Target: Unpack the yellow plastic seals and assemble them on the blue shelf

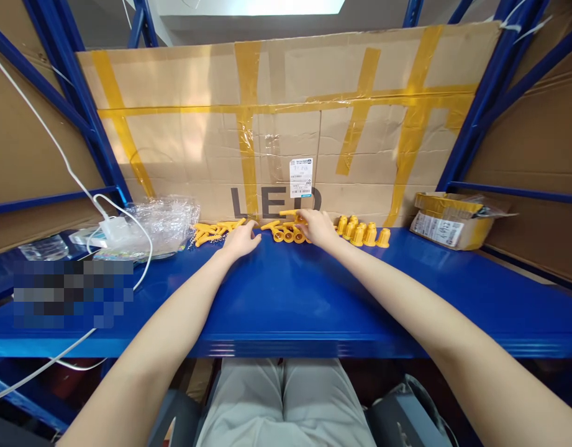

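My right hand [317,228] has its fingers closed round a yellow plastic piece with a thin stem [288,213] that points left. Just below it is a row of yellow cup-shaped pieces [288,236] with their round openings toward me, partly hidden by the hand. My left hand [241,241] rests low over the blue shelf, thumb and forefinger apart, beside a heap of thin yellow plastic pieces [210,232]. Nothing shows between its fingers. Right of my right hand, several yellow cone-shaped caps [358,234] stand upright in a cluster.
A cardboard sheet [183,149] with yellow tape closes off the back of the blue shelf [286,292]. An opened cardboard box [446,223] sits at the right. Clear plastic bags [162,223], a white plug [114,231] and its cable lie left, near a blurred-out patch.
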The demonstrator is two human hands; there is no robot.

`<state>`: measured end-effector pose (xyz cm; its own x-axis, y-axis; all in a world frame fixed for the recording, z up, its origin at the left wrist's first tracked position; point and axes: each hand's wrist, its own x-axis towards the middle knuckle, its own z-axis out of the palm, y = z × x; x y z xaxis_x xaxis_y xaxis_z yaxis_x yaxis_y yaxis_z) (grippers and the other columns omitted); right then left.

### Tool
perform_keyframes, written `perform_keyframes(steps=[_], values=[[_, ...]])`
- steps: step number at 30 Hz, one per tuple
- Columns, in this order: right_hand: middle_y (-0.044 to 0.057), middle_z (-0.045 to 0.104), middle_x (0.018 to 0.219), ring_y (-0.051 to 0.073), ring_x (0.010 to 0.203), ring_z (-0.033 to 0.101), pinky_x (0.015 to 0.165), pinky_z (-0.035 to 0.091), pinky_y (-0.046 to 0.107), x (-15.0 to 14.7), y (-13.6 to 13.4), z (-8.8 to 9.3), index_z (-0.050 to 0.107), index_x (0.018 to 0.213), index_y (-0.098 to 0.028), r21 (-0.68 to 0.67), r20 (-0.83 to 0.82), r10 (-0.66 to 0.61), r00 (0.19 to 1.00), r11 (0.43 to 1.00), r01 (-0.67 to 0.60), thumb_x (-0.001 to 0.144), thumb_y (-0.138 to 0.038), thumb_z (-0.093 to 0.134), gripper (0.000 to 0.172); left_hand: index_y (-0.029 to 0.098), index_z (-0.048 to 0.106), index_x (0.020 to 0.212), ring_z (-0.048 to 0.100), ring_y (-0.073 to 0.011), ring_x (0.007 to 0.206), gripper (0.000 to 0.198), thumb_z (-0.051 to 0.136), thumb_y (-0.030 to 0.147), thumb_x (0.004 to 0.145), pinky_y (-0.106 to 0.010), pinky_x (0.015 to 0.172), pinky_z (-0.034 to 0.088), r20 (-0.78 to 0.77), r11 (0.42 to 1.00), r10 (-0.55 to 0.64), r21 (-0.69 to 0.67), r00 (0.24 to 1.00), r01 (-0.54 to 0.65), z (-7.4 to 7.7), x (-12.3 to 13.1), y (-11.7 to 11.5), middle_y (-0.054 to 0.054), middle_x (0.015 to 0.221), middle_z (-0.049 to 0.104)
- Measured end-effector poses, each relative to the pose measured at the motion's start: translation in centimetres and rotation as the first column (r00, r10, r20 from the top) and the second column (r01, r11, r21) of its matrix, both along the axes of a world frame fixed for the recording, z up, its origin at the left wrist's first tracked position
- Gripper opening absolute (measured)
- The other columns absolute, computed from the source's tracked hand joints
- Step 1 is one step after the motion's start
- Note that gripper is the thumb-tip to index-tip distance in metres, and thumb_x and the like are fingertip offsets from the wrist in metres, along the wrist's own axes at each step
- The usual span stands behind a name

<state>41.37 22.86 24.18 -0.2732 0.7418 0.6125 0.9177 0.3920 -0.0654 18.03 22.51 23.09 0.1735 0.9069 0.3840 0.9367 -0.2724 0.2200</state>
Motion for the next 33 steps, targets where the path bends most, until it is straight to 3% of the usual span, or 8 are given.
perform_keyframes(steps=[3,6,10,15,19,22,26,33], values=[[0.015,0.066,0.117,0.028,0.108,0.058,0.089,0.036,0.039,-1.6,0.4,-0.7,0.060,0.118,-0.015,-0.014,0.258,-0.077,0.963,0.996,0.084,0.093,-0.014,0.042,0.030,0.021,0.055,0.121,0.064,-0.0234,0.096,0.038,0.048,0.036,0.087,-0.034,0.082,0.049,-0.008,1.000,-0.007,-0.015,1.000,0.007,0.0,0.0,0.0,-0.006,0.102,0.071],[0.018,0.064,0.121,0.028,0.110,0.058,0.092,0.036,0.040,-2.5,0.8,-1.1,0.059,0.121,-0.013,-0.065,0.356,-0.123,0.926,0.986,0.156,0.094,-0.011,0.037,0.035,0.022,0.056,0.121,0.064,-0.0233,0.096,0.037,0.049,0.036,0.087,-0.034,0.082,0.049,-0.020,1.000,-0.014,-0.024,1.000,0.014,0.1,0.2,-0.1,-0.005,0.101,0.071],[0.019,0.060,0.129,0.029,0.118,0.054,0.103,0.031,0.049,-2.8,1.2,-1.5,0.054,0.130,-0.012,-0.139,0.340,-0.133,0.931,0.972,0.190,0.096,-0.023,0.038,0.039,0.022,0.056,0.121,0.065,-0.0232,0.096,0.038,0.050,0.036,0.086,-0.035,0.084,0.049,-0.013,0.999,-0.043,-0.024,0.999,0.042,0.0,0.3,-0.1,-0.005,0.100,0.071],[0.013,0.039,0.152,0.031,0.139,0.033,0.111,0.017,0.062,-2.3,0.6,-1.1,0.032,0.150,-0.019,-0.201,0.244,-0.076,0.967,0.971,0.127,0.097,-0.037,0.039,0.056,0.022,0.057,0.121,0.065,-0.0229,0.094,0.039,0.050,0.036,0.085,-0.035,0.085,0.049,-0.008,0.997,-0.064,-0.036,0.998,0.064,-0.2,0.3,0.1,-0.004,0.098,0.071],[0.017,0.047,0.145,0.030,0.132,0.043,0.107,0.031,0.052,-0.3,-0.5,0.9,0.045,0.141,-0.015,-0.137,0.117,-0.189,0.975,0.969,0.204,0.095,-0.029,0.040,0.048,0.021,0.058,0.120,0.066,-0.0238,0.093,0.040,0.050,0.036,0.085,-0.036,0.085,0.050,-0.029,0.996,-0.083,-0.026,0.996,0.083,-0.3,0.3,0.2,-0.005,0.098,0.071],[0.021,0.062,0.122,0.031,0.116,0.056,0.093,0.043,0.043,2.5,-1.0,2.5,0.063,0.119,-0.010,-0.181,0.084,-0.416,0.906,0.887,0.424,0.089,-0.019,0.045,0.036,0.020,0.063,0.113,0.066,-0.0240,0.090,0.035,0.049,0.035,0.085,-0.036,0.082,0.050,-0.053,0.996,-0.082,-0.038,0.995,0.080,-0.3,0.4,0.2,-0.005,0.096,0.072],[0.022,0.065,0.115,0.030,0.109,0.060,0.086,0.046,0.038,6.5,-1.2,2.7,0.067,0.115,-0.009,-0.343,0.115,-0.580,0.806,0.739,0.580,0.082,-0.013,0.052,0.036,0.020,0.069,0.101,0.066,-0.0234,0.086,0.031,0.048,0.034,0.084,-0.034,0.079,0.051,-0.089,0.994,-0.098,-0.054,0.991,0.094,-0.1,0.6,-0.1,-0.006,0.093,0.072],[0.021,0.060,0.125,0.031,0.122,0.052,0.095,0.040,0.045,8.6,-1.5,0.5,0.063,0.121,-0.010,-0.303,0.188,-0.620,0.762,0.701,0.645,0.084,-0.009,0.049,0.040,0.019,0.071,0.100,0.065,-0.0247,0.088,0.034,0.046,0.036,0.084,-0.034,0.078,0.051,-0.130,0.993,-0.107,-0.068,0.986,0.099,0.1,0.8,-0.4,-0.007,0.096,0.072]])
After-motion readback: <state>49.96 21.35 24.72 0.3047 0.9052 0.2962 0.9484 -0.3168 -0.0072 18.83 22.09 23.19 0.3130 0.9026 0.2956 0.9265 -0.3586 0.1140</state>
